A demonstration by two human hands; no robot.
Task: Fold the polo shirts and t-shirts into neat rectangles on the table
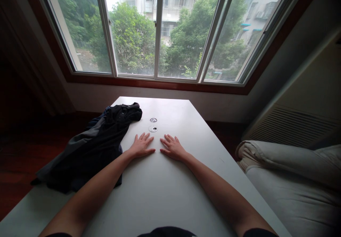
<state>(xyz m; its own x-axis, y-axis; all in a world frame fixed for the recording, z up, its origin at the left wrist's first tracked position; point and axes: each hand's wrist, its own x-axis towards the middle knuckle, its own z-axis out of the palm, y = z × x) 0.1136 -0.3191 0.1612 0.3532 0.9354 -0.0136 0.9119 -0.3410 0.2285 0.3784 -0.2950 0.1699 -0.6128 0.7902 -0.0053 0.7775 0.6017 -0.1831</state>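
Both arms reach forward over a white table (165, 194). My left hand (141, 145) lies flat on it, palm down with fingers spread, holding nothing. To its left is a heap of dark clothing (106, 137), black with grey and blue parts, hanging partly over the table's left edge. My right hand (172, 147) also rests palm down, fingers apart and nothing in them. A small gap separates the two hands. Just beyond them, a round table fitting with a dark hole (152, 128) sits in front of a second round one (153, 120).
A sliding window (157, 31) in a brown frame is beyond the table's far end. On the right stands a pale sofa (287, 173), with a slatted grey unit (293, 125) behind it. Dark red floor (16, 159) shows at the left.
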